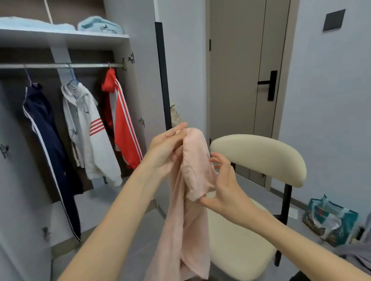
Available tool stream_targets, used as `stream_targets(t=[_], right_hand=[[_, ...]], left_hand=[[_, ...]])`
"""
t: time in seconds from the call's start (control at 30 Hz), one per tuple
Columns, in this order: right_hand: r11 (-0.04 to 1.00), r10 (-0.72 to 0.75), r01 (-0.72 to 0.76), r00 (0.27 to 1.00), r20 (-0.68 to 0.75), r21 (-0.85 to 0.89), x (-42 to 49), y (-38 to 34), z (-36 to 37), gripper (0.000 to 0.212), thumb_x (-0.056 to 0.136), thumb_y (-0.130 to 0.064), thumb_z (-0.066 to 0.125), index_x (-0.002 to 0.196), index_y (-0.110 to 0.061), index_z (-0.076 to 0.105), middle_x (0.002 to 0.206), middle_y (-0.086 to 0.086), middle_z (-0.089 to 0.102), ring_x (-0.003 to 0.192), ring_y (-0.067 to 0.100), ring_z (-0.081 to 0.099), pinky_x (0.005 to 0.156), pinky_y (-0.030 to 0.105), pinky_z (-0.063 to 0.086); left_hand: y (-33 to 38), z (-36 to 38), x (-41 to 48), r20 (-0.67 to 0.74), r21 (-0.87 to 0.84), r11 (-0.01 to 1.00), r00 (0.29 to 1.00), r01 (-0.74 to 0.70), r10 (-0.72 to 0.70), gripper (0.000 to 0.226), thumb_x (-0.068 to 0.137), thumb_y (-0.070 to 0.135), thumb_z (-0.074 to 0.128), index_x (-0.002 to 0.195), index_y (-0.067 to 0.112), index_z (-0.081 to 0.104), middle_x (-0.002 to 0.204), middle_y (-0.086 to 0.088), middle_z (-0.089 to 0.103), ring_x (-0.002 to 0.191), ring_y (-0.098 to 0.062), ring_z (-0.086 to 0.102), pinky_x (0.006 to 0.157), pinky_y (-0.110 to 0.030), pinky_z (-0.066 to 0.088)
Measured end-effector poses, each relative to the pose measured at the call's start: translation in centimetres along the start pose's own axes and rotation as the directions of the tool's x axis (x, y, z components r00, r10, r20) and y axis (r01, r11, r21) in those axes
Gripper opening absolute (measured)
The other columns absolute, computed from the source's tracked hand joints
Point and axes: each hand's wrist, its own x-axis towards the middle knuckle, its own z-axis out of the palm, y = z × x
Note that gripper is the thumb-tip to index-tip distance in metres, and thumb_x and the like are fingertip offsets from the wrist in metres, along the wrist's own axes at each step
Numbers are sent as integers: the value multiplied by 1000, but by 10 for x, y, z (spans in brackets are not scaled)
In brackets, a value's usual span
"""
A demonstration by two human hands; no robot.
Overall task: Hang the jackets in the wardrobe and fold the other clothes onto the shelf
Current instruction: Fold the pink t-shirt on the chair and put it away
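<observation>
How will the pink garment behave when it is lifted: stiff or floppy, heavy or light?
Probably floppy: the pink garment hangs in limp folds below the left hand. Likely light: a loose grip seems to hold it.

Three jackets [87, 134] (navy, white, red) hang beyond the left grip [165, 150], two folded towels [100, 25] above. One pink garment [196, 161] in it.

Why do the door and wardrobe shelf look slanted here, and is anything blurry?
Head view: the wide-angle lens tilts the door and shelf; light is soft and even, without glare; the pink garment looks fairly sharp; the bag near the right edge is smeared.
</observation>
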Motion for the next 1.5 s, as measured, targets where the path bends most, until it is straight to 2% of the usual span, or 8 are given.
stream_targets(t=[0.13, 0.3, 0.53, 0.77, 0.87, 1.1, 1.37, 1.5], right_hand=[[999, 16, -13, 994, -109, 31, 21, 2, -11, 23, 88, -9, 53, 109, -19, 56, 112, -10, 50, 105, 12, 50, 79, 7, 36], [944, 190, -83, 929, -319, 319, 55, -15, -59, 37, 85, 8, 42, 91, -18, 68, 91, -8, 70, 87, 12, 63, 74, 30, 50], [991, 92, -59, 950, -300, 118, 98, -60, -90, 17, 81, -16, 63, 81, -29, 75, 80, -15, 72, 81, -4, 64, 67, 11, 48], [996, 73, -56, 955, -286, 66, 115, -65, -96, 8, 77, -20, 72, 81, -25, 76, 76, -3, 72, 74, 5, 63, 63, 14, 46], [996, 85, -90, 964, -250, -8, 114, -51, -102, 7, 77, -22, 73, 79, -27, 77, 76, -8, 73, 77, -1, 63, 65, 11, 46], [977, 207, -204, 977, -50, 53, 114, -30, -97, 8, 74, -21, 78, 69, -22, 72, 73, -6, 71, 71, 5, 63, 70, 20, 49], [967, 187, -170, 979, -79, 188, 113, -33, -91, 14, 76, -19, 77, 83, -24, 66, 74, -5, 71, 63, 5, 62, 58, 14, 47], [913, 302, -250, 945, -122, 321, 78, -2, -64, 17, 80, -13, 77, 93, -11, 67, 84, 0, 72, 70, 3, 66, 64, 16, 50]], left_hand=[[4, -8, 4, -19, -103, 995, 1000, 3, -5, 20, 90, 0, 61, 108, 4, 67, 99, -4, 74, 74, -7, 71, 63, -16, 55], [11, -29, 7, 178, -57, 998, 984, 11, -1, 68, 77, 12, 68, 140, 12, 43, 105, -1, 72, 105, -12, 67, 89, -26, 54], [-13, -21, -2, 427, 688, 648, 904, -327, 4, 126, 58, 45, 90, 138, 68, -5, 152, 33, 6, 143, -2, 16, 112, -34, 28], [-29, -22, 19, 260, 715, 524, 872, -463, 415, 59, 86, -6, 48, 118, 43, 43, 109, 18, 59, 89, 14, 55, 71, -7, 42], [-18, -33, 20, 305, 674, 482, 805, -560, 508, 59, 89, -9, 42, 111, 45, 52, 106, 28, 61, 100, 19, 52, 81, -1, 37], [-10, -43, 23, 460, 887, -210, 817, -411, 347, 65, 79, 44, 69, 138, 45, 41, 110, 14, 51, 101, -13, 56, 76, -31, 46], [-24, -19, 17, 296, 758, 415, 832, -504, 470, 26, 91, 8, 55, 110, 24, 63, 91, 8, 68, 82, -9, 61, 75, -26, 48], [-15, -20, 19, 353, 687, 468, 819, -555, 453, 25, 86, -2, 54, 101, 16, 63, 88, 13, 66, 76, 4, 57, 67, -7, 39]])
